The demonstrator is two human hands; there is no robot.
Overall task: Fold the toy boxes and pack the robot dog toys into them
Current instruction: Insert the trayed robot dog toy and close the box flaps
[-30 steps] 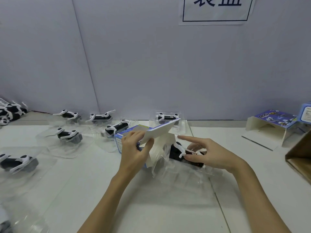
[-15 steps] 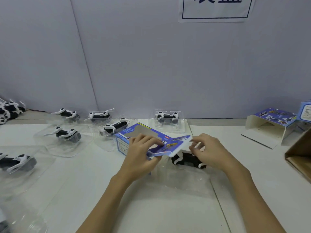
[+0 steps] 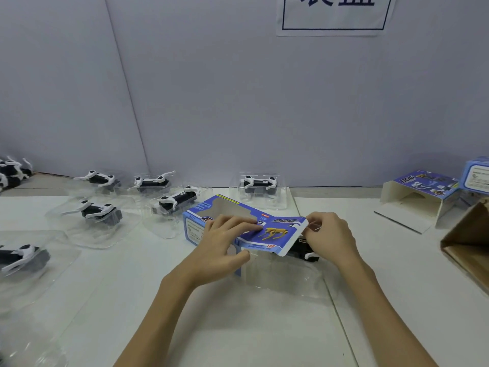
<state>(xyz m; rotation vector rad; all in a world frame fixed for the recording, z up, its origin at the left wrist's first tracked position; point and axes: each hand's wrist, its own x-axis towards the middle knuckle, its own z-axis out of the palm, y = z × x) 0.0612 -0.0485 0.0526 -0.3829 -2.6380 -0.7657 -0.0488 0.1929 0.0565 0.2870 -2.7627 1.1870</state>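
Progress check, head view. I have one blue toy box (image 3: 211, 221) in work at the centre of the tabletop (image 3: 264, 327). My left hand (image 3: 225, 245) lies over its top panel, fingers curled onto the card and thumb at the near edge, holding it down. My right hand (image 3: 328, 239) pinches the outer edge of the printed end flap (image 3: 275, 237), which stands out to the right and is not tucked. Neither hand is free.

The robot dog toy (image 3: 304, 250) for this box sits in its clear plastic tray (image 3: 285, 276), partly under the flap and just below my right hand. I cannot tell how far the tray has entered the box; a good part of it plainly lies outside, toward me. I judge this unit mid-pack: box erected, insertion incomplete, flap not closed.

Outstanding stock: at least six more dogs in clear trays to the left and rear, for instance one at far left (image 3: 21, 258) and one by the wall (image 3: 260, 184), with a loose cluster at the left edge (image 3: 13, 173). None is boxed.

On the right stands a second box (image 3: 420, 197), open-ended and apparently empty, with another box (image 3: 476, 176) and a brown carton (image 3: 468, 245) beyond; their contents are not visible. I rate the bulk of the task as remaining.
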